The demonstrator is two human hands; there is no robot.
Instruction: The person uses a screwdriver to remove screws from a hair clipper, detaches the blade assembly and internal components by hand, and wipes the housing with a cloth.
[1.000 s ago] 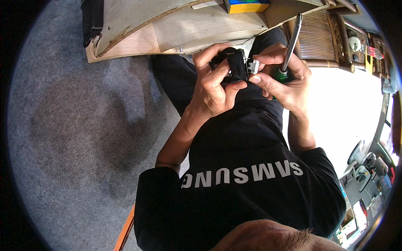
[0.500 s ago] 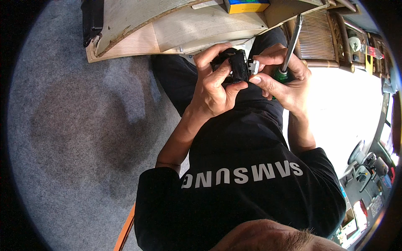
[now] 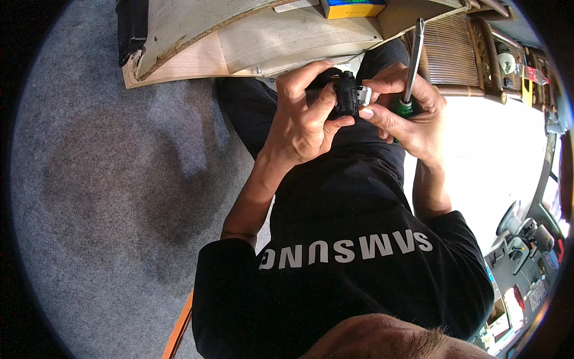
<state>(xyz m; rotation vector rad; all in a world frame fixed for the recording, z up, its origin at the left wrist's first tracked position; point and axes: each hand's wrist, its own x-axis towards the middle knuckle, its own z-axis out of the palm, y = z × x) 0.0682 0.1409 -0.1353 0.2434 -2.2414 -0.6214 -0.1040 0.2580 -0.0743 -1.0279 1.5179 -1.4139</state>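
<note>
My left hand (image 3: 299,122) is closed around a small black plastic housing (image 3: 346,97), thumb and fingers along its sides. Between the thumb and index finger of my right hand (image 3: 418,122) is a small white piece (image 3: 364,96), held against the housing's right side. Whether the piece is seated in the housing or only touching it, I cannot tell. A screwdriver (image 3: 414,63) with a green handle is also tucked in my right hand, its metal shaft pointing up and away past the index finger. Part of the handle is hidden by my palm and fingers.
A worn wooden cabinet (image 3: 287,51) stands just beyond my hands, with a yellow and blue box (image 3: 354,11) inside it. Grey carpet (image 3: 107,179) lies to the left. A slatted bamboo piece of furniture (image 3: 453,51) is at the far right, and a cluttered desk (image 3: 514,281) at the lower right.
The black housing has turned slightly in my left hand and shifted a little right. The screwdriver's tip has tilted slightly left. Both hands keep their hold.
</note>
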